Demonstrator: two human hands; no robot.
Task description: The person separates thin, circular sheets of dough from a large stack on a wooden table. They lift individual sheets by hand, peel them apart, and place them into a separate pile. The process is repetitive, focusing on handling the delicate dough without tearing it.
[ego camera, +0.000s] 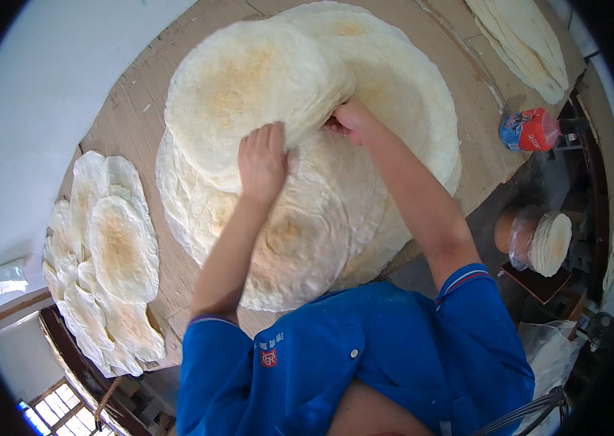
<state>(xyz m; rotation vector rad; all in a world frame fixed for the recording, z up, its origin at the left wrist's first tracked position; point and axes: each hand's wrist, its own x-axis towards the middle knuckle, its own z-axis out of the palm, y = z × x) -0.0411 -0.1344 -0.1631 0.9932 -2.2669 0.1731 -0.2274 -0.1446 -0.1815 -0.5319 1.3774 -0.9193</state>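
Large round flatbreads, pale with browned centres, lie in overlapping piles before me. My left hand (263,163) is curled over the near edge of the upper stack of flatbreads (252,87), its fingers bent at the rim. Under the right side of that stack, my right hand (351,122) grips the layered edge; its fingertips are partly hidden. Beneath my forearms lies a wrinkled flatbread (296,240) with a brown middle. Another wide flatbread (410,98) spreads out behind and to the right of my right hand.
Smaller oval flatbreads (121,250) overlap on the cardboard-covered table (121,114) at left. Folded flatbreads (525,43) lie at the far right. A red-and-blue bottle (533,129) is by the table's right edge. Beyond it, a stack of round flatbreads (550,244) stands beside plastic wrap.
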